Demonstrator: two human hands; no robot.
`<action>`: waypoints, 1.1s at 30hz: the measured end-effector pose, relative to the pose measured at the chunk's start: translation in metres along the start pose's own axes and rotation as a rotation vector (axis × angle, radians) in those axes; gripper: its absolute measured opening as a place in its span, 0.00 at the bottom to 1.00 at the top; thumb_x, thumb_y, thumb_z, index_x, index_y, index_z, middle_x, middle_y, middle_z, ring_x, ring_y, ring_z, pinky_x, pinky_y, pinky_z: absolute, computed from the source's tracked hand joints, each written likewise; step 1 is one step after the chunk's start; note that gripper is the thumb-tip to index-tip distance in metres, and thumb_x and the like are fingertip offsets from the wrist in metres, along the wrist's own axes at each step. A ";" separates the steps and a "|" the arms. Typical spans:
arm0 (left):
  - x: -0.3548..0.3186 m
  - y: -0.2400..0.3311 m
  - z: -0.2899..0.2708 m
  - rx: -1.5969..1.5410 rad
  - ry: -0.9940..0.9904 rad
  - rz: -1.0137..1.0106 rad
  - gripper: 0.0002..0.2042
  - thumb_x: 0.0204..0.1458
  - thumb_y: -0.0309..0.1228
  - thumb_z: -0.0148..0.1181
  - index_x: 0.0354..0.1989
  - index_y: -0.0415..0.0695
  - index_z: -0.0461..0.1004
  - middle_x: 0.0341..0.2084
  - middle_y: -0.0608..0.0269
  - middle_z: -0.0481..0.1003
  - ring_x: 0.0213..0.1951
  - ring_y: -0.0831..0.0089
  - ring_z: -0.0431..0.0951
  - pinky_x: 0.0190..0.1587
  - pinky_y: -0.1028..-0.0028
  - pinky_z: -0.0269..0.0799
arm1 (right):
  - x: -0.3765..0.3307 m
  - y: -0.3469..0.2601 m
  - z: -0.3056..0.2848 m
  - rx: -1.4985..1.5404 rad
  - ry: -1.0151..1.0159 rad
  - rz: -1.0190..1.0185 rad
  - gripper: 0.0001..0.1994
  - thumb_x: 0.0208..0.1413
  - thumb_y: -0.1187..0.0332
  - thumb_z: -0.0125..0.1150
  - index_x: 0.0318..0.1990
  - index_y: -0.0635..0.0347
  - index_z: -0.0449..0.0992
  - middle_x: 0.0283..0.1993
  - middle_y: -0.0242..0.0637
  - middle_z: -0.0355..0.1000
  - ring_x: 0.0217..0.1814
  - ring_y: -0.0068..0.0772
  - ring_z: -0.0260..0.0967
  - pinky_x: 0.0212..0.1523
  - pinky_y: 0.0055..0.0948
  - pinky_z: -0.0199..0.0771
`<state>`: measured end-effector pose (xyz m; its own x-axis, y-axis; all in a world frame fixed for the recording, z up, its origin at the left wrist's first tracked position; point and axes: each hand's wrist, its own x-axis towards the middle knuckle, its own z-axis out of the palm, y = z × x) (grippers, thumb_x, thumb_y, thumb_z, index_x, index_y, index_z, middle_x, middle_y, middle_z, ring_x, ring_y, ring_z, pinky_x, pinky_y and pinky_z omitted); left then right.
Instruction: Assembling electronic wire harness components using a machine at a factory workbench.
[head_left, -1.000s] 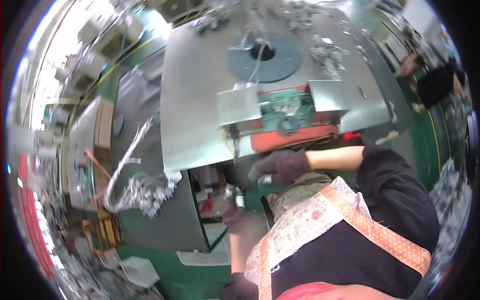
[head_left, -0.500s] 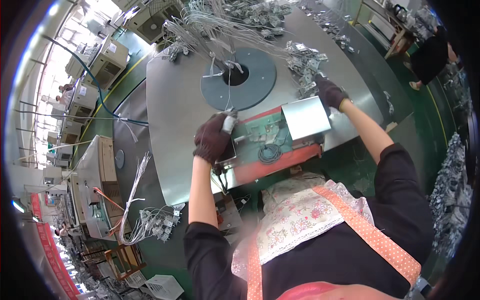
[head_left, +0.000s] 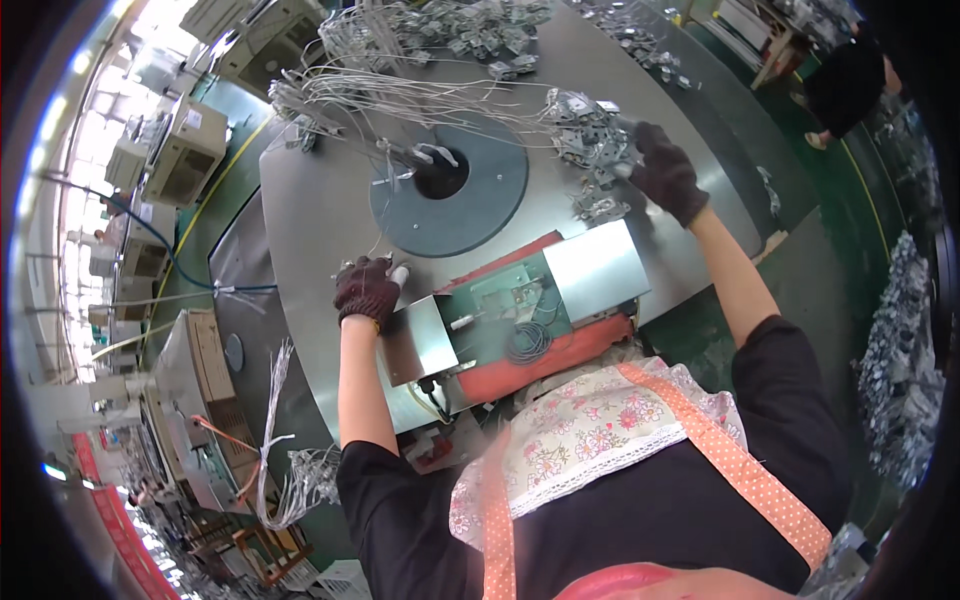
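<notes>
The gloved left hand is lying over the metal table, fingers bent; whether it is gripping anything, I cannot tell. Just beside it, one metal box is standing, then a cable coil. Farther back, metal parts are lying heaped behind another metal box. The gloved right hand is meeting the heap's right edge, fingers partly bent, its grip unclear.

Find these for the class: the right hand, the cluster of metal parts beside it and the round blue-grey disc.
Right hand (head_left: 668,178): head view, back of the dark glove.
Cluster of metal parts (head_left: 590,135): head view, middle of the pile.
Blue-grey disc (head_left: 482,212): head view, flat face, outside the dark hole.
</notes>
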<state>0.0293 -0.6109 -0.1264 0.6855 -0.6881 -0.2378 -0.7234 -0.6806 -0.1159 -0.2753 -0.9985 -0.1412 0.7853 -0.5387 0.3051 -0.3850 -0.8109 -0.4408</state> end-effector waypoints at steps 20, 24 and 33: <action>0.008 0.005 0.011 -0.108 0.045 0.048 0.24 0.55 0.51 0.61 0.56 0.54 0.79 0.49 0.53 0.78 0.52 0.50 0.77 0.56 0.54 0.70 | 0.010 0.039 0.026 0.041 0.067 0.292 0.30 0.52 0.54 0.68 0.57 0.63 0.66 0.58 0.63 0.70 0.57 0.65 0.70 0.57 0.51 0.71; 0.002 0.014 0.001 -0.157 0.074 0.052 0.22 0.54 0.50 0.62 0.54 0.52 0.80 0.45 0.53 0.79 0.50 0.50 0.78 0.54 0.54 0.72 | -0.027 0.036 0.039 0.045 -0.060 0.374 0.30 0.50 0.61 0.69 0.58 0.59 0.65 0.45 0.53 0.77 0.47 0.59 0.76 0.47 0.51 0.76; 0.001 0.010 -0.001 -0.173 0.111 0.059 0.21 0.53 0.49 0.63 0.51 0.52 0.81 0.40 0.52 0.80 0.46 0.51 0.80 0.50 0.54 0.73 | 0.033 0.118 0.025 0.186 0.494 0.294 0.20 0.53 0.69 0.60 0.54 0.57 0.71 0.38 0.51 0.73 0.42 0.54 0.73 0.44 0.45 0.73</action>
<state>0.0227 -0.6183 -0.1264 0.6538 -0.7453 -0.1306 -0.7446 -0.6644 0.0644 -0.2828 -1.1059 -0.2041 0.3234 -0.8126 0.4849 -0.4252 -0.5825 -0.6927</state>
